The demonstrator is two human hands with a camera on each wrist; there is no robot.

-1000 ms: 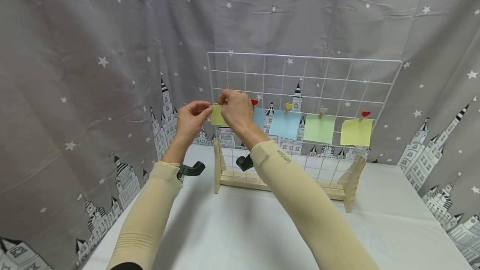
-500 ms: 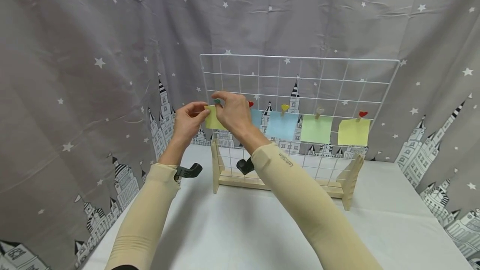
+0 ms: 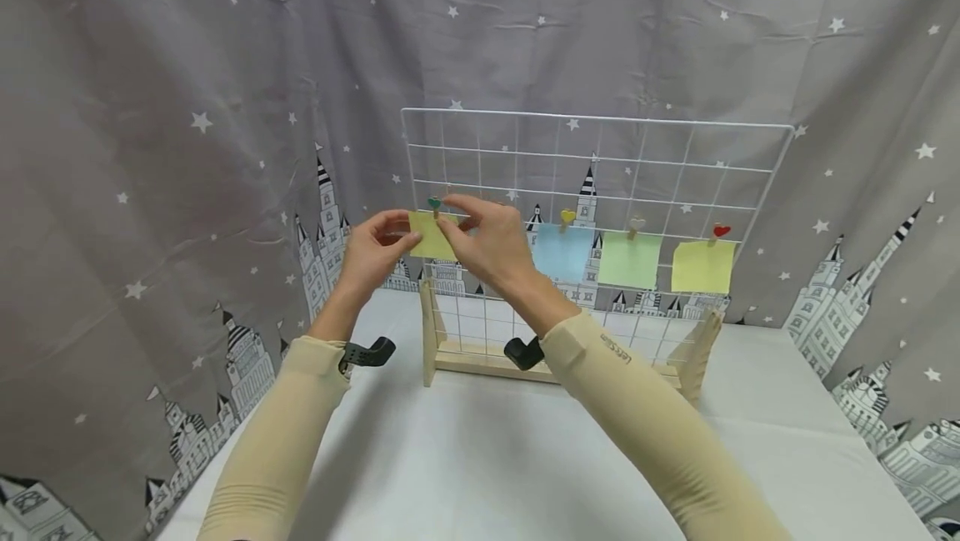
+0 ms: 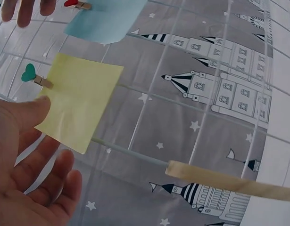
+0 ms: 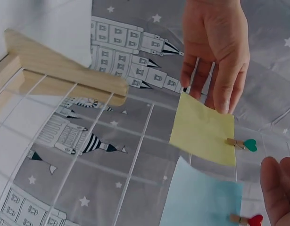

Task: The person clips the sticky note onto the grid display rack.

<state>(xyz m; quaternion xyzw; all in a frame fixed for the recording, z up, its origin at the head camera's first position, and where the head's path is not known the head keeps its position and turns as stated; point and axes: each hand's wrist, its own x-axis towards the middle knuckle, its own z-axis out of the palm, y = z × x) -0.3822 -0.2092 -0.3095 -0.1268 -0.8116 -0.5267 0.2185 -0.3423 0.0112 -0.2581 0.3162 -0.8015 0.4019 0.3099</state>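
A yellow paper note point(image 3: 431, 237) hangs at the left end of the white wire grid point(image 3: 600, 117), under a small wooden clothespin with a green heart point(image 3: 434, 202). My left hand point(image 3: 369, 251) pinches the note's left edge, thumb in front and fingers behind. To the right of the clothespin is my right hand point(image 3: 497, 242), its thumb and fingers spread and apart from the clip in the right wrist view. Behind that hand hangs a blue note point(image 5: 201, 200) with a red-heart clothespin point(image 5: 254, 220); the head view hides most of it.
Farther right hang another blue note point(image 3: 562, 251), a green note point(image 3: 630, 260) and a yellow note point(image 3: 702, 267), each clipped with a heart clothespin. Wooden feet point(image 3: 429, 333) hold the grid on a white-covered table point(image 3: 465, 458). A grey patterned curtain point(image 3: 225, 66) stands behind.
My right hand has let go of the green-heart clothespin and drawn back to the right, leaving it clipped on the yellow note. The left hand stays at the note's left edge.
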